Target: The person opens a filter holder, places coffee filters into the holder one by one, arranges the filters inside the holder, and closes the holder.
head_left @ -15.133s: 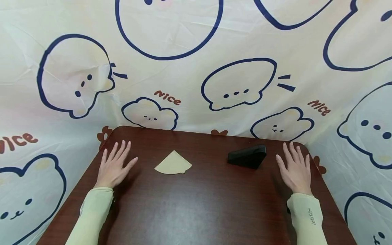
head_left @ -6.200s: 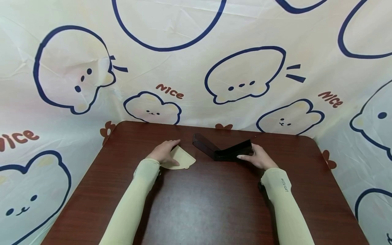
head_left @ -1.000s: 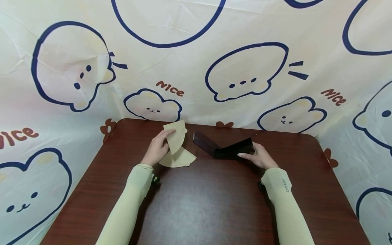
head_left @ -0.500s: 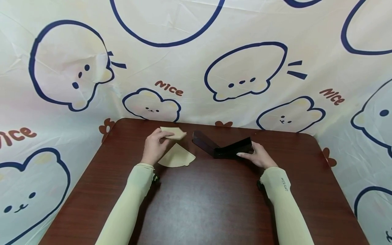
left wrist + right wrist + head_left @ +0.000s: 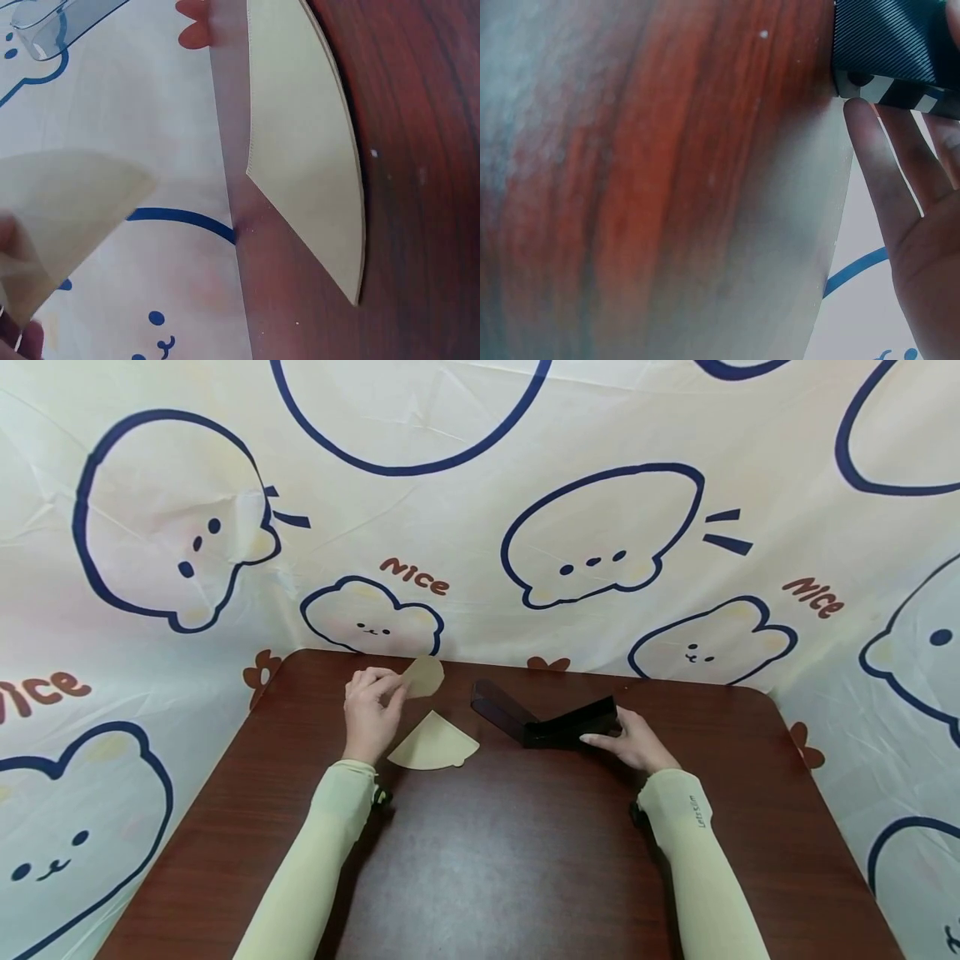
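In the head view my left hand (image 5: 370,706) pinches a cream cone-shaped paper coffee filter (image 5: 424,677) at its edge, raised near the table's back edge. The left wrist view shows this filter (image 5: 60,217) slightly blurred, fingers at its lower corner. Just in front lies a stack of the same filters (image 5: 433,745), its layered curved edge visible from the wrist (image 5: 315,150). My right hand (image 5: 637,742) grips the right end of a black ribbed box (image 5: 573,731), whose dark see-through lid (image 5: 501,710) is swung up to the left. The box's inside is mostly hidden.
A dark brown wooden table (image 5: 487,860) with rounded back corners carries everything. Pale cloth with bear drawings (image 5: 465,543) hangs close behind its back edge and along both sides.
Earlier both hands lay flat and the box was closed; its lid has since been opened. One filter has left the stack, and over the last second my left hand has turned it about.
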